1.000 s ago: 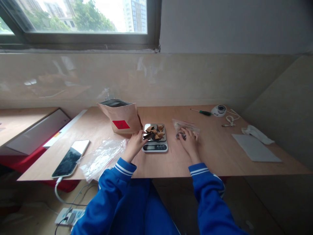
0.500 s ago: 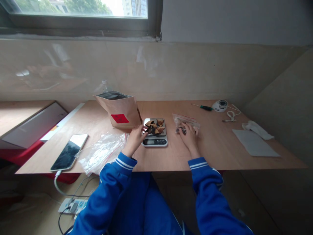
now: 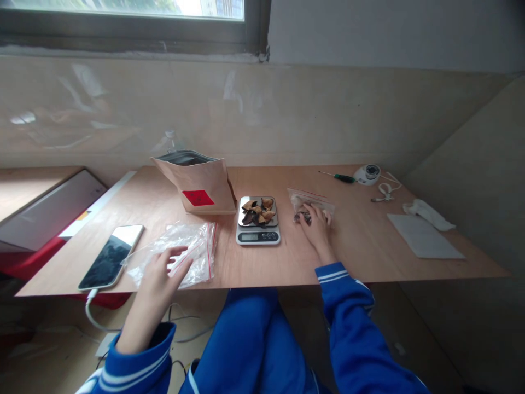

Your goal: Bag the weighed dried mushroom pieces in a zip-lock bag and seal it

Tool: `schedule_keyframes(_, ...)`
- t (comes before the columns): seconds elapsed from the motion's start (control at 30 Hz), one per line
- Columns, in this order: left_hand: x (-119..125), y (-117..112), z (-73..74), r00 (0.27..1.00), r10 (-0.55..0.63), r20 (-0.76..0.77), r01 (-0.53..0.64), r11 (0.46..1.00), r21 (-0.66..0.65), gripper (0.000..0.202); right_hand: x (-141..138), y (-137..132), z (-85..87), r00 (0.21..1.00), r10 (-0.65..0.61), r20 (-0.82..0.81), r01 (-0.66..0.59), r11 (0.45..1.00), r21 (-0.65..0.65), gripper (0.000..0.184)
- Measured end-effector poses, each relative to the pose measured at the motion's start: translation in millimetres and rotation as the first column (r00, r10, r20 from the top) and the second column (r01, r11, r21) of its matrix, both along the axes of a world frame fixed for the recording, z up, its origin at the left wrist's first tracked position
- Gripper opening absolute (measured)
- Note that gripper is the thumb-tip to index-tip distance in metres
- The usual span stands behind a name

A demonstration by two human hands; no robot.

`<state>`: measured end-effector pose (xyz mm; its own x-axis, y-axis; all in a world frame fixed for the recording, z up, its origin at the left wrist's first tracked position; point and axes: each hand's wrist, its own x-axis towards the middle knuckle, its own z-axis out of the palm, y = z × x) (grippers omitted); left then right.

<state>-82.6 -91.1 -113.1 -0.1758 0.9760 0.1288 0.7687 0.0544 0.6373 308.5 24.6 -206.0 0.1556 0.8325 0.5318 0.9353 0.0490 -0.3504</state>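
Observation:
A small digital scale (image 3: 258, 236) stands mid-table with several brown and dark dried pieces (image 3: 257, 210) on its metal pan. My left hand (image 3: 161, 273) hovers open over a pile of clear zip bags (image 3: 180, 251) at the front left, fingertips at the plastic. My right hand (image 3: 316, 225) rests flat on a small clear zip bag (image 3: 307, 199) with dark pieces inside, to the right of the scale. A brown paper pouch (image 3: 199, 185) with a red label stands open behind the zip bags, left of the scale.
A phone (image 3: 112, 255) on a cable lies at the front left edge. At the back right are a green-handled screwdriver (image 3: 340, 177), a small round white device (image 3: 368, 173) and a white cable. A grey pad (image 3: 423, 243) and white cloth lie at the right.
My left hand left the scale's pan and moved down-left to the pile of clear zip bags. The right hand stayed on its small bag. The view tilted down slightly.

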Motion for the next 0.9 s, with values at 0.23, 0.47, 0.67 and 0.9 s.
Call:
schedule_keyframes(0.23, -48.4, -13.8, -34.2, 0.987, 0.054, -0.151, -0.057, 0.998, -0.016, 0.058, 1.9, 1.2, -3.2, 1.000, -0.003, 0.027, 0.003, 1.000, 0.009, 0.039)
schedule_keyframes(0.47, -40.6, -0.4, -19.8, 0.995, -0.051, -0.086, 0.044, 0.996, -0.081, 0.039, 0.2, 0.5, -3.3, 0.999, 0.000, 0.040, 0.000, 1.000, 0.016, 0.038)
schedule_keyframes(0.67, -10.9, -5.0, 16.8, 0.985, 0.169, -0.042, -0.162, 0.978, 0.134, 0.041, -7.5, -9.7, 17.3, 0.998, -0.045, -0.036, 0.047, 0.998, 0.044, 0.037)
schedule_keyframes(0.9, 53.1, -13.9, 24.7, 0.972, 0.121, 0.203, -0.171, 0.952, 0.255, 0.028, -115.8, -97.2, 106.7, 0.761, 0.323, -0.563, -0.348, 0.935, 0.067, 0.037)
